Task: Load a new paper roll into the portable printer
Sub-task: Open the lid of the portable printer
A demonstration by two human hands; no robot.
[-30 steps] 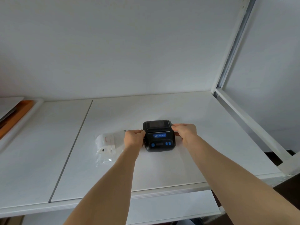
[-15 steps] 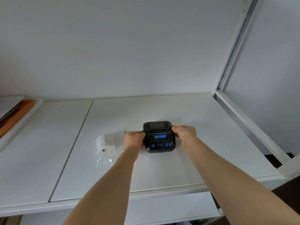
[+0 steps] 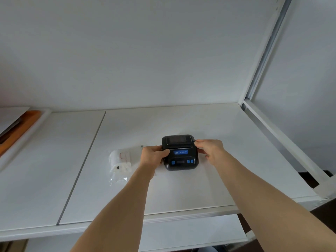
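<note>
Black printer (image 3: pixel 180 153) lies flat, lid closed; bagged white paper roll (image 3: pixel 121 160) lies beside it.

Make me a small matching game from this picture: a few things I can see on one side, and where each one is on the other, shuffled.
Things:
1. printer
2. paper roll
3. left hand
4. right hand

Places:
A. in a clear bag on the shelf
B. on the printer's right side
C. between both hands
D. on the printer's left side

Pairs: 1-C, 2-A, 3-D, 4-B
</note>
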